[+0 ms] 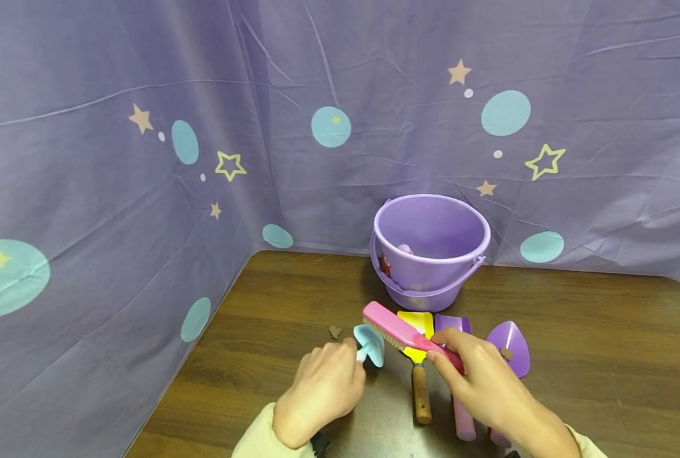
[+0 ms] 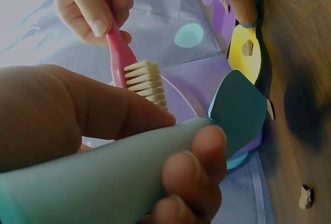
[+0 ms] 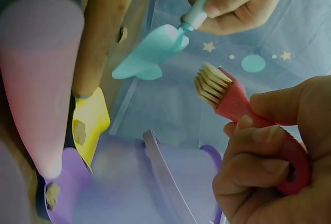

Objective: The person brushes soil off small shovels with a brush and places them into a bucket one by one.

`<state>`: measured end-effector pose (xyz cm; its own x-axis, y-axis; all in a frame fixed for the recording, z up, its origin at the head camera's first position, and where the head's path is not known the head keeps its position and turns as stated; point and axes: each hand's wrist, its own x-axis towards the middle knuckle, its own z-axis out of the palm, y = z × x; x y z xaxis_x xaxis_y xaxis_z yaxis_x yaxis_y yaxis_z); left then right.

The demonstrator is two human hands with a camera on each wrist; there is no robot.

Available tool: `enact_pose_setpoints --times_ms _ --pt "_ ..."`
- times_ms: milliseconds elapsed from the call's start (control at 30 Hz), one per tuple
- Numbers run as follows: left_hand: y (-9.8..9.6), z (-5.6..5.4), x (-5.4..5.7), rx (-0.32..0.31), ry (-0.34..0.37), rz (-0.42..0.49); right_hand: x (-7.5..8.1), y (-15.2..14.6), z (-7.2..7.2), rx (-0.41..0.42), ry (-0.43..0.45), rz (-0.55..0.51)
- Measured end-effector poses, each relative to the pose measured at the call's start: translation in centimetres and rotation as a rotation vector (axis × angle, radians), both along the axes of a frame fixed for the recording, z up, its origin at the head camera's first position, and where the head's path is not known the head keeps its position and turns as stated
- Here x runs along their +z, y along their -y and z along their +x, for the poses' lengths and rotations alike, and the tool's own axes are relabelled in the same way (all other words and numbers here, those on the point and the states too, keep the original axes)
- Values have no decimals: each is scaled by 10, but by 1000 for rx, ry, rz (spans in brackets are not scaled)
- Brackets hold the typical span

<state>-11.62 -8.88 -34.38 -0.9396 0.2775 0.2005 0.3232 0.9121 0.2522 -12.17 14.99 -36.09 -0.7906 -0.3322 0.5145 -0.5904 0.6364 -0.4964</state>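
My left hand (image 1: 324,387) grips the pale handle of a small light-blue trowel (image 1: 371,345), its blade held above the table. In the left wrist view the trowel handle (image 2: 119,167) lies between thumb and curled fingers. My right hand (image 1: 488,378) holds a pink brush (image 1: 394,326) by its handle, the cream bristles (image 3: 211,85) facing toward the trowel. A gap separates bristles and blade in the right wrist view. Below the brush lies a yellow shovel (image 1: 416,321) with a wooden handle, and beside it a purple shovel (image 1: 453,323) with a pink handle.
Behind the tools stands a purple bucket (image 1: 431,280) with its handle hanging down in front and a pinkish thing inside. At right, a rounded purple shovel (image 1: 514,343) bears a brown clump (image 1: 506,353). Another clump (image 1: 335,331) lies left of the trowel. A purple curtain (image 1: 145,254) borders the table.
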Motion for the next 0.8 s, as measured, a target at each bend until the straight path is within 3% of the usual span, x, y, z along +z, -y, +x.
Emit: enact_pose_setpoints --times_ms 200,467,800 --pt "0 1 1 -8 7 -1 -5 8 4 59 11 -30" --pt "-1 1 2 -11 52 2 -14 14 6 119 -86 40" --pt "-2 2 3 -19 79 36 -18 14 3 26 -96 62"
